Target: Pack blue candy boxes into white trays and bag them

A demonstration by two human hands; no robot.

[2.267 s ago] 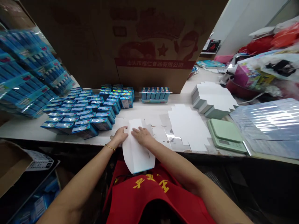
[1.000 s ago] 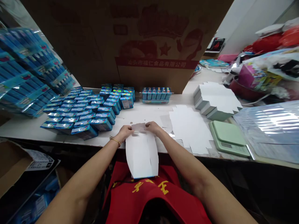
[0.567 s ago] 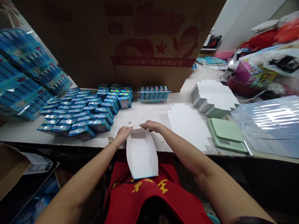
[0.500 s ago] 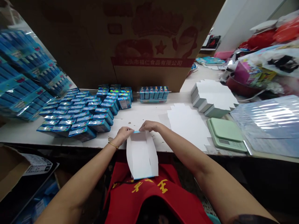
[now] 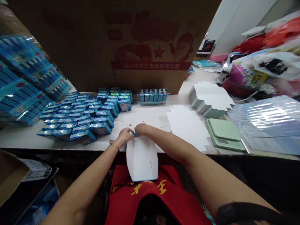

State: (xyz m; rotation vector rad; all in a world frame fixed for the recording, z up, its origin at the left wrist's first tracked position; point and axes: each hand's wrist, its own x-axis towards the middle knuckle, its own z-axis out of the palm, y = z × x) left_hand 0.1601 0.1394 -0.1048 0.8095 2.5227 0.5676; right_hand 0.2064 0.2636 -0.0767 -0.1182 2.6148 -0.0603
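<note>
A partly folded white carton point(image 5: 143, 161) leans from the table's front edge down to the red apron point(image 5: 150, 195), its white inner side up. Its far edge, with a blue strip, lies between my two hands. My left hand point(image 5: 126, 136) pinches the left end of that edge. Fingers curled, my right hand point(image 5: 141, 129) grips the same edge just to the right, close to my left fingertips. Right of them, a flat white cardboard sheet point(image 5: 186, 126) lies on the table.
Rows of blue boxes point(image 5: 81, 117) cover the table's left, beside wrapped blue packs point(image 5: 28, 78). A large brown carton point(image 5: 93, 47) stands behind a small display box point(image 5: 153, 97). To the right are stacked white sheets point(image 5: 211, 97), a green scale point(image 5: 223, 129) and plastic sheets point(image 5: 269, 125).
My right hand has moved left along the carton's far edge, closer to my left hand. The view has shifted slightly.
</note>
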